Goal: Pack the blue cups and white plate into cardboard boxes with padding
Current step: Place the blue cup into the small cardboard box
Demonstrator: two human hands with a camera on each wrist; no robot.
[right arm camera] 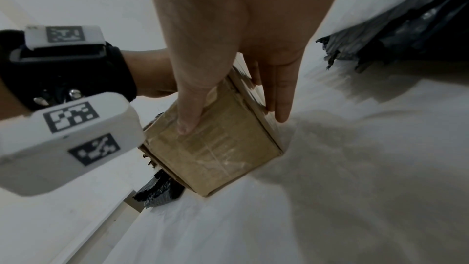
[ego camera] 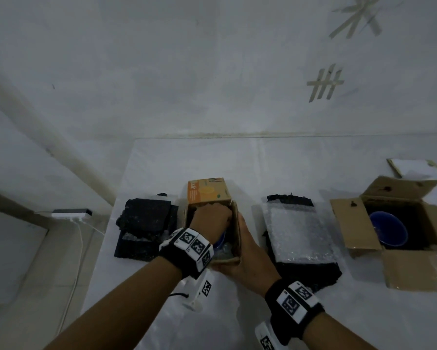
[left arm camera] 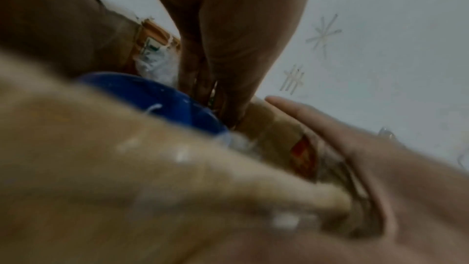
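A small cardboard box [ego camera: 235, 223] with an orange flap stands at the table's middle. Inside it are a blue cup [ego camera: 221, 241] and clear bubble wrap [ego camera: 225, 251]. My left hand [ego camera: 211, 215] reaches down into the box. In the left wrist view its fingers [left arm camera: 203, 79] go down beside the blue cup [left arm camera: 152, 95] and the bubble wrap [left arm camera: 157, 67], with their tips hidden. My right hand [ego camera: 245, 246] braces the box's near right corner. There its thumb lies on the front face of the box [right arm camera: 215, 152] and its straight fingers [right arm camera: 279, 91] lie along the side.
A bigger open cardboard box [ego camera: 354, 223] at the right holds a second blue cup [ego camera: 389, 229]. Black foam pieces [ego camera: 144, 223] lie left of the small box. A bubble wrap sheet [ego camera: 298, 231] on black foam lies to its right. A flat white item [ego camera: 414, 168] sits far right.
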